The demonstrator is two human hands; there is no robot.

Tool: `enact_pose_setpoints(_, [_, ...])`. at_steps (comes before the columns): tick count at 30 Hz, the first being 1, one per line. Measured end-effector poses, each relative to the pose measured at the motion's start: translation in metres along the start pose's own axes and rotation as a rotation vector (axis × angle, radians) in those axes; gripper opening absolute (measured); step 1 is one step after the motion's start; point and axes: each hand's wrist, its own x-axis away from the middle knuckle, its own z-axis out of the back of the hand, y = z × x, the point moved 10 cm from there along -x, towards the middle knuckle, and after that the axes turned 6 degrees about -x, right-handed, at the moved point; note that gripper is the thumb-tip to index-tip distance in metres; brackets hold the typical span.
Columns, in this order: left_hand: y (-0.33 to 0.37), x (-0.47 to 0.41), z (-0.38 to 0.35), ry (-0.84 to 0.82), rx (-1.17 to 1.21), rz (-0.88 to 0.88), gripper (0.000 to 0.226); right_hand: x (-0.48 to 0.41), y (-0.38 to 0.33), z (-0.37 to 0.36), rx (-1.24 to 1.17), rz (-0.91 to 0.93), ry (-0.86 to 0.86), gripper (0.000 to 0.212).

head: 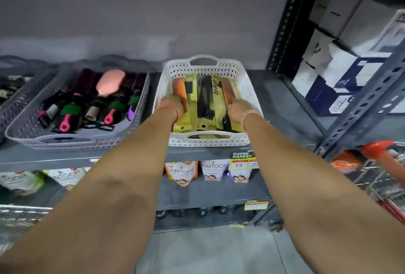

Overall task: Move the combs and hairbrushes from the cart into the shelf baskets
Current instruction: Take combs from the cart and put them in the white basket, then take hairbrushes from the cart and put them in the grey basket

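A white perforated basket (207,66) stands on the grey shelf, filled with comb packs on yellow cards (205,100), some combs orange, some black. Both my hands are inside it. My left hand (172,103) grips the comb packs at the basket's left side. My right hand (238,109) grips the packs at its right side, next to an orange comb. To the left, a grey basket (26,126) holds several hairbrushes (109,84) with pink, green and purple handles. The cart (377,177) shows at the right edge with an orange handle.
A dark grey basket (13,102) sits at the far left of the shelf. Soap pouches (210,171) hang under the shelf edge beside price tags (241,162). A dark steel rack upright (363,102) and stacked white boxes (341,54) stand at the right.
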Motion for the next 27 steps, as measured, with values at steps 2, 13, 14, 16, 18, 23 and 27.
enact_pose_setpoints(2, [0.001, 0.007, 0.015, 0.048, 0.093, -0.055, 0.046, 0.009, -0.013, 0.018, -0.015, 0.047, 0.141, 0.045])
enact_pose_setpoints(13, [-0.300, 0.149, 0.163, 0.620, 0.482, 0.284, 0.053, 0.178, -0.277, -0.025, -0.725, 0.584, 0.218, 0.038])
enact_pose_setpoints(14, [-0.346, 0.169, 0.161, 0.618, 0.511, 0.354, 0.055, 0.191, -0.299, -0.051, -0.734, 0.595, 0.148, 0.038])
enact_pose_setpoints(16, [-0.424, 0.207, 0.151, 0.583, 0.535, 0.488, 0.059, 0.209, -0.335, -0.111, -0.690, 0.614, 0.017, 0.039])
enact_pose_setpoints(18, [-0.485, 0.240, 0.131, 0.540, 0.523, 0.596, 0.058, 0.227, -0.361, -0.169, -0.646, 0.623, -0.120, 0.034])
enact_pose_setpoints(23, [-0.576, 0.298, 0.062, 0.444, 0.552, 0.802, 0.050, 0.253, -0.401, -0.320, -0.445, 0.664, -0.424, 0.050])
enact_pose_setpoints(27, [-0.631, 0.318, -0.015, 0.326, 0.638, 0.993, 0.054, 0.268, -0.412, -0.424, -0.205, 0.663, -0.647, 0.045])
